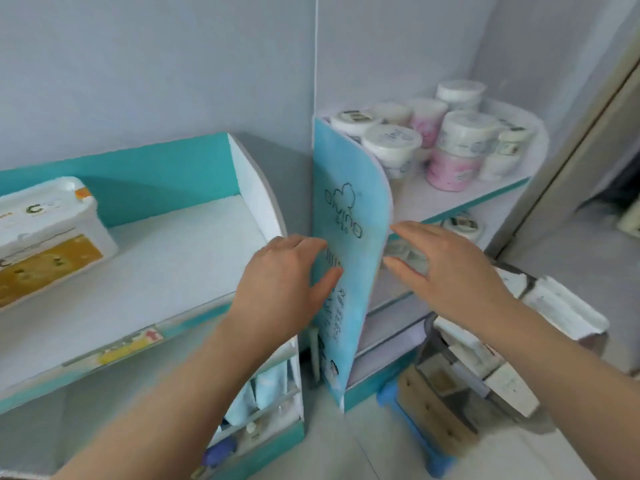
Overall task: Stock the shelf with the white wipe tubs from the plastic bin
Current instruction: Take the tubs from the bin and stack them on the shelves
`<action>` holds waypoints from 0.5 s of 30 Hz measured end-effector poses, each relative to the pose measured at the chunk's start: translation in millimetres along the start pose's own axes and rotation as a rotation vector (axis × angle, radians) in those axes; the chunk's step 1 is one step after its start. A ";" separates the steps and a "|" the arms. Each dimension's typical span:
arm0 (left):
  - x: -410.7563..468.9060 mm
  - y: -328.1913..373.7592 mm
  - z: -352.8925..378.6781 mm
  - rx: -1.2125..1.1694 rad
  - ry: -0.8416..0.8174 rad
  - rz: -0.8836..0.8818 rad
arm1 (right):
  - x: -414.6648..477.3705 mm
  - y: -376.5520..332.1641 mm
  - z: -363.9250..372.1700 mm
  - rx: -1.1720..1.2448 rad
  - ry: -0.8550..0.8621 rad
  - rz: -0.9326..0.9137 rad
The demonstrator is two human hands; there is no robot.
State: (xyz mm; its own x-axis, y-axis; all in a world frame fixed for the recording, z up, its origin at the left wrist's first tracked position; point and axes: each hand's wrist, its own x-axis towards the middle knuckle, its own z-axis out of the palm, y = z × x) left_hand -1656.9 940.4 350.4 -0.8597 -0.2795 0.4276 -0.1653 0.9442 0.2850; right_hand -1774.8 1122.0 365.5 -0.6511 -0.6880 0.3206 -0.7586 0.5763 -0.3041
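Both hands empty, fingers spread: left hand [280, 282], right hand [446, 271], either side of the light-blue printed divider panel [349, 216]. Clear plastic bin [485, 372] of white rectangular wipe tubs [564, 310] sits low right, just below the right hand, so right is nearer; long axes look up-left to down-right. One tub already on white-and-teal shelf [180, 251], far left

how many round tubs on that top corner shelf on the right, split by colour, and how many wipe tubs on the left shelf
Top corner shelf, round tubs as far as visible; some may be hidden behind others:
white round tubs: 7
pink round tubs: 2
Left shelf:
white wipe tub: 1
Total: 10
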 end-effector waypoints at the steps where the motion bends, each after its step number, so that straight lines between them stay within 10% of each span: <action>1: 6.8 16.7 16.2 -0.026 -0.029 0.026 | -11.3 22.3 -5.0 0.000 0.002 0.049; 15: 82.8 208.1 260.0 -0.134 -0.504 0.072 | -114.4 325.8 -18.6 -0.026 -0.181 0.644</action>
State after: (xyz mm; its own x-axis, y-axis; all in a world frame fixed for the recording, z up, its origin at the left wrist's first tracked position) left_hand -1888.1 1159.0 222.1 -0.9979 -0.0649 -0.0062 -0.0622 0.9182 0.3911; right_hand -1947.9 1396.7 246.5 -0.9614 -0.2650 -0.0735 -0.2218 0.9053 -0.3622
